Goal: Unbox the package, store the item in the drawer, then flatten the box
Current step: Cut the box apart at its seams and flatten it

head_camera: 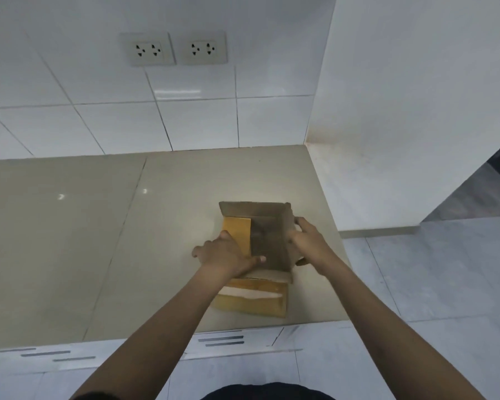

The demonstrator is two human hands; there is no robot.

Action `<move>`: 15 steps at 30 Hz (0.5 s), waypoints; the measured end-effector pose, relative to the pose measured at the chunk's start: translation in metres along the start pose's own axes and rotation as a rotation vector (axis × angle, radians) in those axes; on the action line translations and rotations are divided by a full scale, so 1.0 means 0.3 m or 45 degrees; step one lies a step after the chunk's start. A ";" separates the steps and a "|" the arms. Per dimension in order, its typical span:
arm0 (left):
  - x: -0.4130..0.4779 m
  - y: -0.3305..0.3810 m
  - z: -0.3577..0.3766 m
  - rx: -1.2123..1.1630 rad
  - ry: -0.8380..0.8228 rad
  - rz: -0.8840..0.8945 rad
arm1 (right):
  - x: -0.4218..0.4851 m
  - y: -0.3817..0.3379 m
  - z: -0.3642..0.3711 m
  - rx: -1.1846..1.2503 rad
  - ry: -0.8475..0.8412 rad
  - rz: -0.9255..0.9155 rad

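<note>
**Both hands on an opened cardboard box near the counter's right edge**

While the small brown cardboard box (267, 241) sits on the glossy beige stone counter (98, 241), close to its right edge and nearer the front edge than the tiled wall, both bare hands are on it. Its top is open and its inside looks dark; whether anything lies within cannot be told. One flap stands up along the far side, and a lighter yellow-brown flap (237, 230) lies out to the left. Toward the counter's front edge, a tan panel with a strip of pale tape (253, 294) spreads flat on the counter.

The left hand (224, 252) rests on the box's left side, palm down, with the fingers spread and the thumb reaching over the near rim; it presses on the cardboard rather than closing round it. The right hand (306, 241) clasps the box's right wall, fingers curled over the far corner and the thumb low at the near corner, so the wall is pinched between them.

Behind the counter rises a white tiled wall (185, 119) with two grey double power sockets (173, 49) set side by side. Below the front edge run white cabinet fronts with dark slot handles (221, 340). Pale floor tiles (445, 269) lie beyond the counter's right edge.
</note>
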State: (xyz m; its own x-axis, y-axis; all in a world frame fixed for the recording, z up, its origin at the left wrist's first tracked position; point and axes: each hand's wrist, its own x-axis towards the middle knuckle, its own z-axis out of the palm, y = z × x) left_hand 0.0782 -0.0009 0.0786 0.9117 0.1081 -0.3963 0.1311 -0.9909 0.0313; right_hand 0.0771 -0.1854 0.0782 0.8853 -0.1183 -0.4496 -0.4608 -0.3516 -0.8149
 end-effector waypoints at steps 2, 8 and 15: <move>0.005 0.021 -0.006 0.013 -0.006 -0.012 | 0.020 0.018 -0.043 0.068 0.052 0.042; 0.065 -0.137 -0.079 -0.753 -0.303 0.096 | 0.067 0.028 -0.120 -0.075 0.287 -0.156; 0.052 -0.292 -0.125 -1.317 -0.278 0.206 | 0.076 -0.059 -0.160 -0.323 0.238 -0.359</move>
State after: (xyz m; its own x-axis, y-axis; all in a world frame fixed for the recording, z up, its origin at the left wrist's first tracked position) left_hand 0.0956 0.0905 0.1040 0.8721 -0.1369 -0.4699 0.3746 -0.4311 0.8209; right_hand 0.1084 -0.2264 0.1000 0.9813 -0.1430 -0.1291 -0.1900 -0.6088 -0.7702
